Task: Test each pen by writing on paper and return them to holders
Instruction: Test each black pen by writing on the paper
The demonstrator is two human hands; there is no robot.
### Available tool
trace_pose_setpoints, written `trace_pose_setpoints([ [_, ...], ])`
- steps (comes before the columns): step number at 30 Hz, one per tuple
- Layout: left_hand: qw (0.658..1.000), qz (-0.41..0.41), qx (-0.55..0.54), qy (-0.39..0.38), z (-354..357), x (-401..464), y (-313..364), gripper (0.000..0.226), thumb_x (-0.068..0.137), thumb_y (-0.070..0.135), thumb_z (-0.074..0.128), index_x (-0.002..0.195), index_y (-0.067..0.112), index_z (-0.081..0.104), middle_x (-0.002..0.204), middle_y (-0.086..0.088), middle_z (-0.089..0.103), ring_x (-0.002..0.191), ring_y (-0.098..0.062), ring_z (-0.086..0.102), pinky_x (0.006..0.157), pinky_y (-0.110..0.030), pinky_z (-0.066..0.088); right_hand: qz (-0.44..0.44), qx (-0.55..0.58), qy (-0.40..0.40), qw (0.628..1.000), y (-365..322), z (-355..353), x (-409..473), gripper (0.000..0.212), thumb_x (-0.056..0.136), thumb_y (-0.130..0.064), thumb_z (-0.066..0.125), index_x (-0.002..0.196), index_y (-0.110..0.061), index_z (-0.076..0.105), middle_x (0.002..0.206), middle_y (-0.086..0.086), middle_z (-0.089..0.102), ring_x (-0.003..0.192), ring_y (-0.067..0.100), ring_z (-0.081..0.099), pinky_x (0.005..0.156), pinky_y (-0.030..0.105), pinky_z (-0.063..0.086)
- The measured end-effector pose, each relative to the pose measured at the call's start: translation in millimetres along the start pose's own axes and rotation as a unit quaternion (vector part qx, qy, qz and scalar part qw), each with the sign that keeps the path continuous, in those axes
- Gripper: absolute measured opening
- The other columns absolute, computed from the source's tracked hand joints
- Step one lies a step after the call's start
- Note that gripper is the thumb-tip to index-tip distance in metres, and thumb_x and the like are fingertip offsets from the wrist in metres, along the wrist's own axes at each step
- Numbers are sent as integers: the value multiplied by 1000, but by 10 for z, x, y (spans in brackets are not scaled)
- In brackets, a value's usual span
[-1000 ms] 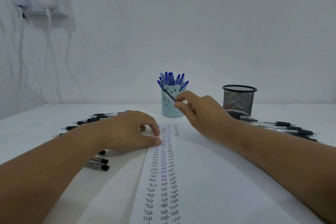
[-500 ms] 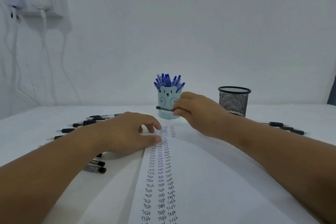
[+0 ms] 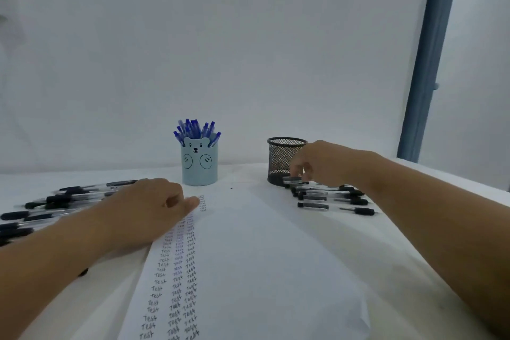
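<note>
My right hand (image 3: 324, 164) at black pens (image 3: 331, 197) by mesh holder (image 3: 284, 159), fingers curled on one pen, grip unclear. Left hand (image 3: 149, 210) presses paper (image 3: 248, 270), fingers relaxed. Blue pens (image 3: 196, 130) back in bear cup (image 3: 199, 164); mesh holder looks empty, black pens on table (image 3: 414, 243) both sides, so approx half left.

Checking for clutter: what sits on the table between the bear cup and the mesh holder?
Head view: nothing stands between the bear cup and the mesh holder, only bare white table with one tiny dark speck.
</note>
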State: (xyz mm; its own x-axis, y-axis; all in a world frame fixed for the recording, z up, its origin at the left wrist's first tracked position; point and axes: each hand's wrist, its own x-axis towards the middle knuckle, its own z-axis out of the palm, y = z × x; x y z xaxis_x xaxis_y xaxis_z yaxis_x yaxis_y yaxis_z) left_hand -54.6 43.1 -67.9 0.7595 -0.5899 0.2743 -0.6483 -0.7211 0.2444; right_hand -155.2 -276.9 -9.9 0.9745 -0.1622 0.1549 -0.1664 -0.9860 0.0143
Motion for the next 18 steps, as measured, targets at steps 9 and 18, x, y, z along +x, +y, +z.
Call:
trace_pose_setpoints([
  [9,999,2,-39,-12,-45,-48,23,34,92,61,53,86,31,68,96,18,64,88,1,55,78,-24,43,51,-25,21,998,51,15,-103,28,92,-11,56,107,-33,66,102,-9,60,102,19,66,87,34,54],
  [18,998,24,-56,23,-303,17,-208,14,95,23,66,94,34,74,102,17,67,86,9,57,71,-4,38,-160,30,8,987,-1050,175,97,14,98,-30,62,111,-30,68,102,-11,64,84,8,54,73,27,44],
])
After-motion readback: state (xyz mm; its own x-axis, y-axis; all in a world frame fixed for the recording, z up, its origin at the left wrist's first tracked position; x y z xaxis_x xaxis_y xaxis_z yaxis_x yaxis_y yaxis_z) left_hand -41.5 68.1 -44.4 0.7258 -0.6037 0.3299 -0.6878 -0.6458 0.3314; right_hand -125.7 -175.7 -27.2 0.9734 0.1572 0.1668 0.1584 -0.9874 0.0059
